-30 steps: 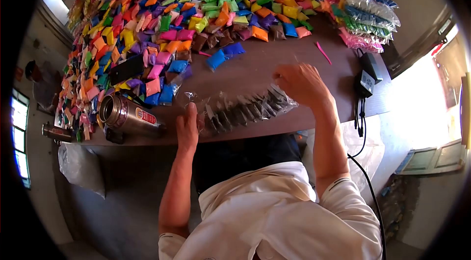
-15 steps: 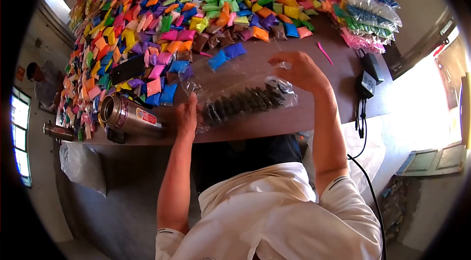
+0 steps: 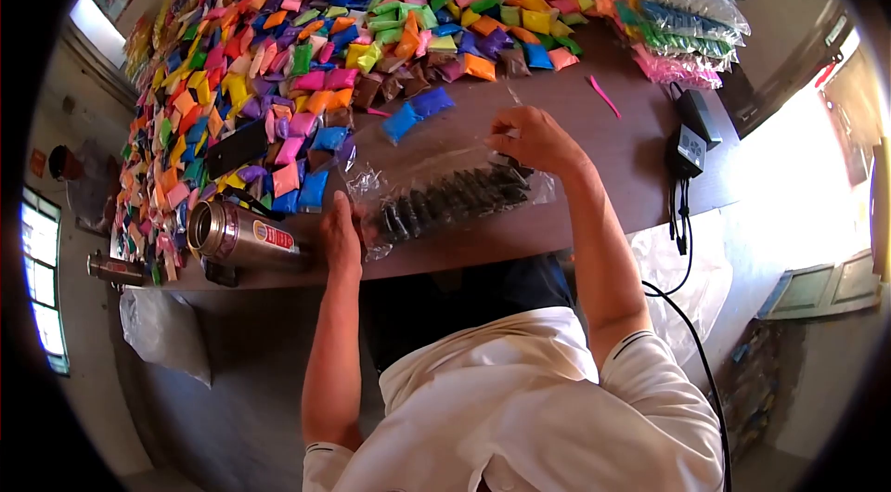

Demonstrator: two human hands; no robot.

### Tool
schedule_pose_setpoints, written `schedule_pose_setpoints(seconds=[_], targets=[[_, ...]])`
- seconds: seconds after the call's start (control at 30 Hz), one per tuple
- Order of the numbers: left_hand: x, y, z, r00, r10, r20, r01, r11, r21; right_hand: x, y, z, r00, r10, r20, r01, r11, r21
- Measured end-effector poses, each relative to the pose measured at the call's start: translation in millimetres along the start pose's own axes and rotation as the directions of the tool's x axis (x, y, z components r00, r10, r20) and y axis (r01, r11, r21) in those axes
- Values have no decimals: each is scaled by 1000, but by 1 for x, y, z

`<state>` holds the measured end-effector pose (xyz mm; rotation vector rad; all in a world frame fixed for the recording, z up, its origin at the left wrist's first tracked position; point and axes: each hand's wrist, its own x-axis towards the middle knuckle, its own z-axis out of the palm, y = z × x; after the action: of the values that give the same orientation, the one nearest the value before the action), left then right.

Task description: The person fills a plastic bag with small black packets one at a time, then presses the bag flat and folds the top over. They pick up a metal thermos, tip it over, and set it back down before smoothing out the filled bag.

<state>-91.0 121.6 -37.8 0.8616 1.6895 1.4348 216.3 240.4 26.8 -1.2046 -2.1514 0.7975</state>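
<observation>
- Lying near the front of the table (image 3: 640, 135), the clear bag (image 3: 368, 180) holds dark packets (image 3: 445, 200) in a row, perhaps for compactness.
- Left hand (image 3: 342, 234) stands at the bag's left end, seemingly bracing it; its grip cannot be told.
- Right hand (image 3: 531, 137) curls its fingers above the far right side; whether they pinch film, I cannot tell.
- Coloured packets (image 3: 362, 56) lie far, probably out of the way.

Clear bag (image 3: 418, 165): film is spread out beyond the dark packets (image 3: 450, 201); was bunched a second ago.
Right hand (image 3: 536, 139): is shifted left and inward, fingers now curled by the film's far edge; contact can't be confirmed.
Head view: is rotated slightly.
</observation>
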Motion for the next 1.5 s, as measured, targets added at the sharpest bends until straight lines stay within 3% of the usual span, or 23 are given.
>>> schedule_pose_setpoints(seconds=[0.07,0.1,0.17,0.27,0.47,0.53,0.67,0.73,0.77,0.8,0.87,0.93,0.97,1.03,1.13,1.17,1.2,1.27,1.3,1.37,1.5], targets=[[-1,-4,-12,991,136,1,-134,971,199,0,2,1,1000,-9,-13,10,1000,28],[-5,2,-11,990,138,6,-137,970,203,0,4,2,999,-3,-35,5,998,62],[-16,17,-11,903,425,55,-417,839,351,-1,7,7,998,11,-63,-4,995,102],[-31,48,11,835,546,68,-533,773,344,-1,9,13,994,-7,-111,26,984,175],[-20,73,81,765,546,341,-642,682,349,-12,5,12,978,-55,-202,103,967,235],[-13,75,103,738,543,400,-672,650,356,-17,4,14,976,-19,-215,109,904,414],[-8,87,129,709,503,495,-693,627,355,-21,11,17,972,46,-230,89,833,545],[-4,90,135,707,484,516,-696,602,391,-23,18,19,947,66,-316,207,627,751],[1,90,136,743,374,555,-645,622,445,-24,21,19,945,68,-321,212,621,755],[6,89,137,769,258,585,-592,631,501,-26,23,19,913,97,-397,257,618,743],[18,69,138,756,249,606,-594,650,474,-30,26,25,870,130,-476,307,614,728],[19,61,143,739,238,630,-593,674,441,-36,26,35,593,350,-725,299,740,602],[19,57,145,737,244,630,-574,718,394,-44,28,36,585,357,-728,299,740,603],[16,56,149,735,241,633,-550,758,350,-64,24,30,539,525,-659,138,716,684],[13,74,155,703,113,703,-510,768,387,-93,21,27,588,529,-612,-51,780,624],[10,83,158,691,52,721,-538,703,465,-97,21,26,626,507,-593,-135,818,559],[5,90,161,682,-11,731,-565,627,536,-99,26,27,622,510,-594,-133,816,562],[-3,93,169,661,2,750,-587,624,516,-99,37,29,749,466,-471,-95,779,620],[-5,95,173,644,22,764,-606,625,493,-97,36,21,746,469,-473,-94,777,623],[-10,96,180,617,25,786,-628,618,473,-86,32,3,791,590,-163,-346,650,676],[-9,89,187,531,16,847,-647,653,393,-66,53,5,869,494,-38,-284,559,779]])
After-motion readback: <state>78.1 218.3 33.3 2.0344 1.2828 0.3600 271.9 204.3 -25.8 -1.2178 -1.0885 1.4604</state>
